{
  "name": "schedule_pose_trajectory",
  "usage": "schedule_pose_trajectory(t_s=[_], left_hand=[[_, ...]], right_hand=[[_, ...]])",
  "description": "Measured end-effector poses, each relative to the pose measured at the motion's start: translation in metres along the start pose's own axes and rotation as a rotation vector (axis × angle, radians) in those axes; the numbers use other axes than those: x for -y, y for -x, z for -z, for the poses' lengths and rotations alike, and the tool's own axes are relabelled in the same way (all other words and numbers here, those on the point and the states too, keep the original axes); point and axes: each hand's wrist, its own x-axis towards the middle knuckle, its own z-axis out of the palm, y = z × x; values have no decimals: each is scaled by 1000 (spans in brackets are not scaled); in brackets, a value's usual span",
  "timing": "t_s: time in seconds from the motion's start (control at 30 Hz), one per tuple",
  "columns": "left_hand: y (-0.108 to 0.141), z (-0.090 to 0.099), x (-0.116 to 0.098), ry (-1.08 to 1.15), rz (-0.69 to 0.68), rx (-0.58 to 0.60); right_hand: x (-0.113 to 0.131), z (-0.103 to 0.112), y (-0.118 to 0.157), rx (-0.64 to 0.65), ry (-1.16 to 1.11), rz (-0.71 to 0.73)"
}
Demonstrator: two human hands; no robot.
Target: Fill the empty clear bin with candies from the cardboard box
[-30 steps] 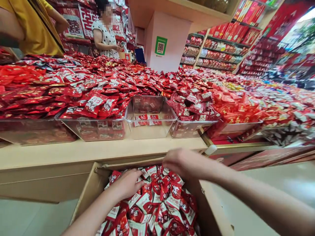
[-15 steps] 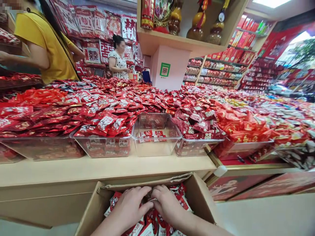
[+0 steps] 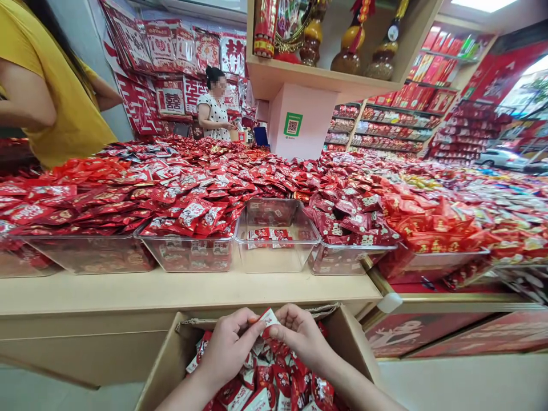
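A small red and white packet is pinched between the fingertips of both hands, above an open cardboard box. My left hand is closed on its left side, and my right hand is closed on its right side. Below them, the box holds many red and white packets. Behind the box, on the counter, stands a clear plastic bin with a few red and white packets at its bottom.
Bins heaped with red packets and maroon packets flank the clear bin on the wooden counter. A shelf overhangs the heaps. One person in yellow is at the left, another in a dotted top farther back.
Both hands have lifted slightly from the packets in the box, and a packet now shows between their fingertips. The person in yellow appears farther left, and the whole view has shifted a little.
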Motion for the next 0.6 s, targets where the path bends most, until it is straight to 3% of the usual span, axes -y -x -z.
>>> schedule_pose_trajectory(t_s=[0.1,0.23,0.3,0.43,0.5,0.6], left_hand=[[1,-4,2,121,26,-69],[3,-5,0,210,30,-82],[1,-4,1,295,44,-75],[-7,-2,8,224,44,-90],[-9,-1,12,122,10,-54],[-9,2,14,-41,-73,-5]], right_hand=[[3,0,2,-35,29,37],[20,5,9,21,201,107],[49,10,4,-13,426,259],[126,20,-46,-305,770,658],[152,21,-89,-248,987,547],[157,14,-152,26,1294,199]])
